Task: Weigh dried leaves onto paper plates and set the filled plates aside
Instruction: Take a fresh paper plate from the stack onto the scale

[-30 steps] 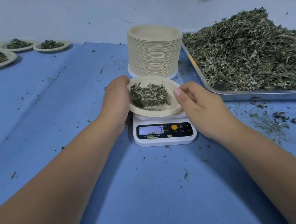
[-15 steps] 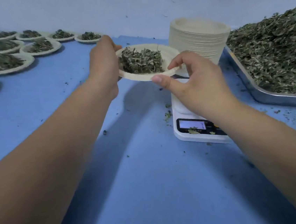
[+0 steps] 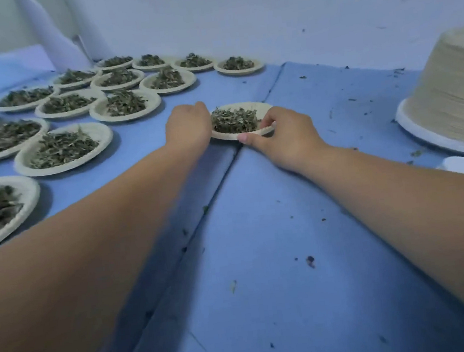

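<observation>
left hand and right hand both pinched the rim of the filled paper plate, right over the fold in the blue sheet. set there, it could've rocked and spilled leaves.

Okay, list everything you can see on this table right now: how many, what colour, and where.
Filled plates: about fourteen, cream, in rows at left; some cut off by the frame edge.
Held plate: one, cream, centre.
Dried leaves: green-brown, a pile on each of those plates.
Stack of empty plates: one tall stack, cream, far right.
Leaf crumbs: many, dark, scattered at centre and right.
Table cover: one, blue, under everything.
Left hand: one, grips the held plate's left rim.
Right hand: one, pinches its near rim.
</observation>
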